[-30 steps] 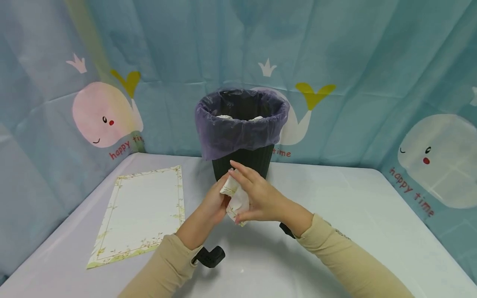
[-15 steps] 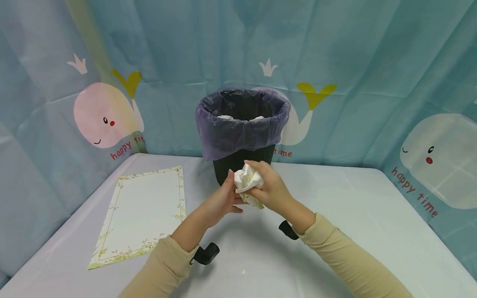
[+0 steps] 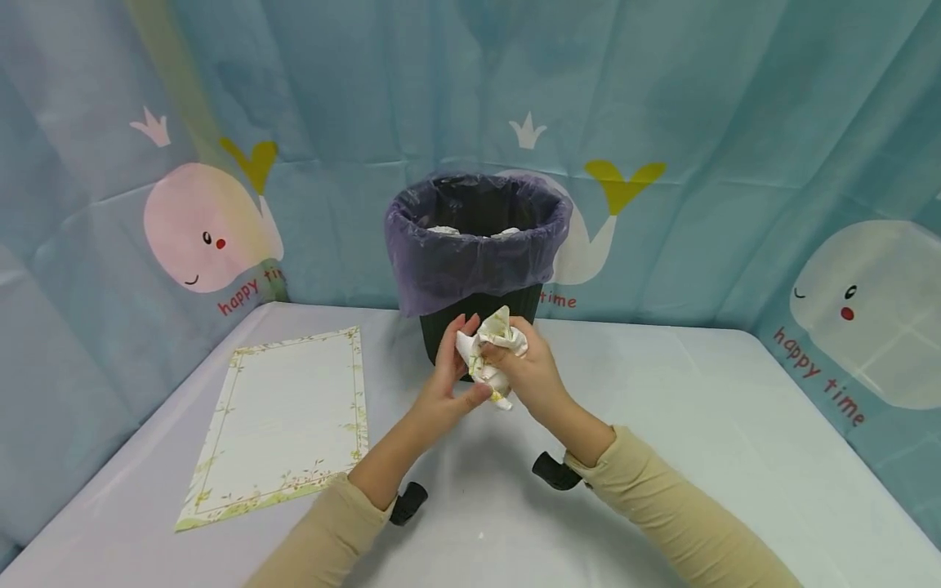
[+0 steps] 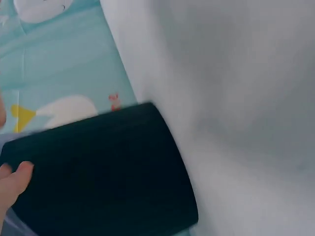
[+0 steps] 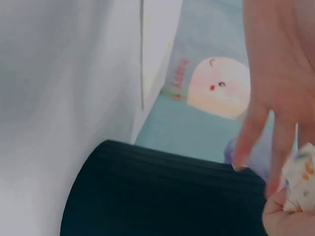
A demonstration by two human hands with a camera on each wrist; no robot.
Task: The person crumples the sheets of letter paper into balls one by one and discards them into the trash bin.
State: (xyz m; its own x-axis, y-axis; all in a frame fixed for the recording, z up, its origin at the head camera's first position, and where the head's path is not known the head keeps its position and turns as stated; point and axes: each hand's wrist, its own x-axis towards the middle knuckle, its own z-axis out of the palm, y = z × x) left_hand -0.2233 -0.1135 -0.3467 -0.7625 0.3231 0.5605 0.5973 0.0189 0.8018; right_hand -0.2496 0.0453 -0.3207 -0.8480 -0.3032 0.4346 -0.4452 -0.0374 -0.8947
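Observation:
A crumpled sheet of white paper (image 3: 494, 347) with a green and yellow floral border is bunched between the hands, in front of the trash bin (image 3: 481, 273). The right hand (image 3: 540, 371) grips the paper, its thumb pressed across the front. The left hand (image 3: 444, 380) is cupped loosely beside the paper's left side, thumb tip near the lower end. In the right wrist view, the left hand's fingers (image 5: 251, 142) are straight and spread, close to the paper (image 5: 301, 182). Only some fingertips (image 4: 19, 179) show at the left wrist view's edge.
A flat floral-bordered sheet (image 3: 283, 420) lies on the white table (image 3: 698, 425), left of the hands. White crumpled pieces (image 3: 506, 233) show inside the bin's purple liner. A blue whale-print curtain (image 3: 353, 98) stands behind and at the sides.
The paper has been turned and squeezed into a tighter wad, with a corner now pointing up. The left hand has shifted from under the paper to its left side. The bin and flat sheet are unmoved.

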